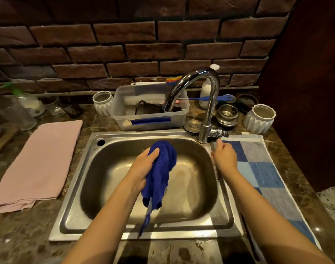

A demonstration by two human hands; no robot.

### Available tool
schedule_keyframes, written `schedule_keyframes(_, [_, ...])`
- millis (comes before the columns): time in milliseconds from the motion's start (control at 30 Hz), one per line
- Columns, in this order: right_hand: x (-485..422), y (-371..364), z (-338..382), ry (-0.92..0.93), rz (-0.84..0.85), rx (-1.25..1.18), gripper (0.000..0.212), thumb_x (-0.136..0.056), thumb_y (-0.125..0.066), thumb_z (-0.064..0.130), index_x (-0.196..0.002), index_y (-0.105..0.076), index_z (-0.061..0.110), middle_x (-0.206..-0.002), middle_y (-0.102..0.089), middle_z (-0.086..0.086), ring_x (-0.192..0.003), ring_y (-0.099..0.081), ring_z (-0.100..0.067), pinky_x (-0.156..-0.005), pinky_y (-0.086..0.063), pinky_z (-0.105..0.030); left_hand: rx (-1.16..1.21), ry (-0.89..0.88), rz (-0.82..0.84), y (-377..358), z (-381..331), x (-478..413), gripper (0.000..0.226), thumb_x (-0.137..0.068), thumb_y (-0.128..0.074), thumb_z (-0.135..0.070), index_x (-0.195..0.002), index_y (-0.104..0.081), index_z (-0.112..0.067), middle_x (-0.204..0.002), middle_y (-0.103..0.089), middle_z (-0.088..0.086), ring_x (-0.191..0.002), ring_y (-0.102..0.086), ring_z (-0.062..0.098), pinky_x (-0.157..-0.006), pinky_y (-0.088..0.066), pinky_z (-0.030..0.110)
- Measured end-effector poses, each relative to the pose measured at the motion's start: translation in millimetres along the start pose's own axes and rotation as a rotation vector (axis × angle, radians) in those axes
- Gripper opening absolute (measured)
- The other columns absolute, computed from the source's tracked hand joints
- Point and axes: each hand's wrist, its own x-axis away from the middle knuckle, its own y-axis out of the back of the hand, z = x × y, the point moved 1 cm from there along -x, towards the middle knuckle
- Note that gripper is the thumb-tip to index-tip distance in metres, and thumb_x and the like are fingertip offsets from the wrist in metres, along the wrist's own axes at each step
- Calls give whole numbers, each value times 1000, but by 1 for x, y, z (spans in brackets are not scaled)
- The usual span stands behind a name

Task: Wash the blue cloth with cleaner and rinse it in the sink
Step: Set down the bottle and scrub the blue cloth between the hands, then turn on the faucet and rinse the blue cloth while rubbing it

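The blue cloth hangs bunched over the steel sink, under the spout of the chrome faucet. My left hand is shut on the cloth's upper part, and its loose end trails down toward the sink's front rim. My right hand sits at the sink's right rim, fingers closed around the faucet handle at the tap's base. No water stream is visible. A white pump bottle stands behind the faucet.
A clear plastic tub with brushes stands behind the sink. A folded pink towel lies to the left, a blue checked towel to the right. White ribbed cups and steel bowls crowd the back right; glassware sits at the back left.
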Motion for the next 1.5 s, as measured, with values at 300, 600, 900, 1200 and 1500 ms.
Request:
schedule_keyframes(300, [-72,9,-3,141,-29,109,40,-98,-35,36,-102,-59,4,-100,-62,-21,-103,-57,-37,-74,-33,-30,57,35,-21,-8,5,-50,27,-94,-54,-20,-121,-55,-16,-104,-66,8,-91,-64,22,-72,-53,33])
schedule_keyframes(600, [-84,7,-14,240,-82,123,35,-96,-41,21,-118,-60,3,-104,-66,-26,-97,-61,-38,-88,-47,-43,79,25,-39,-10,9,-72,33,-93,-55,-26,-125,-52,-19,-114,-65,8,-97,-65,23,-71,-53,33])
schedule_keyframes(900, [-86,17,-18,282,-14,81,32,-97,-41,20,-111,-62,0,-77,-59,-13,-78,-57,-27,-74,-40,-31,100,40,-48,0,16,-77,28,-94,-52,-28,-121,-52,-21,-107,-63,6,-90,-61,19,-74,-51,31])
schedule_keyframes(1200, [-85,16,-19,303,-11,70,31,-98,-39,21,-110,-62,3,-75,-58,-12,-74,-53,-20,-72,-34,-28,83,79,-16,6,25,-74,22,-95,-50,-28,-114,-56,-19,-105,-62,8,-98,-60,25,-91,-48,41])
schedule_keyframes(1500, [-70,4,-24,-41,-112,33,41,-91,-47,32,-69,-61,1,-68,-61,-17,-70,-55,-30,-70,-45,-40,121,80,-82,18,33,-66,17,-90,-59,-27,-102,-60,-17,-93,-63,8,-88,-60,24,-96,-45,45])
